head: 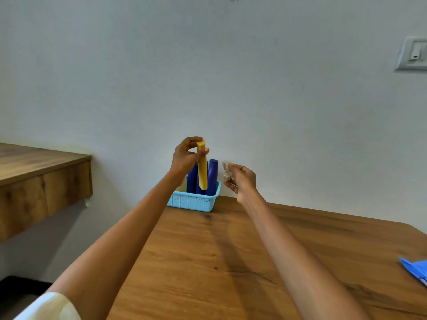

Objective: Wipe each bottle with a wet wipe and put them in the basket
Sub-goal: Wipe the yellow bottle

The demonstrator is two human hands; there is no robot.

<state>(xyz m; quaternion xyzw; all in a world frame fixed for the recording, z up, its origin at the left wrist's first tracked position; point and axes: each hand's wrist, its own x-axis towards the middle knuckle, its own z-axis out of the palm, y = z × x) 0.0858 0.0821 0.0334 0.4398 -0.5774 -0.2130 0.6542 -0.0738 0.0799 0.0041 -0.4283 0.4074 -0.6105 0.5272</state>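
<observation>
A light blue plastic basket [194, 200] stands at the far edge of the wooden table [254, 262], against the wall. Two dark blue bottles [212, 174] stand upright inside it. My left hand [187, 158] pinches the top of a long yellow bottle [202, 172], which hangs upright just above the basket, in front of the blue bottles. Just right of the basket, my right hand [241, 179] holds a crumpled, off-white wet wipe [227, 168] in its fingertips, apart from the bottles.
A blue wipe packet [416, 269] lies at the table's right edge. A wooden shelf with a drawer front [41, 181] juts from the wall on the left. A wall switch [413, 54] is at the upper right.
</observation>
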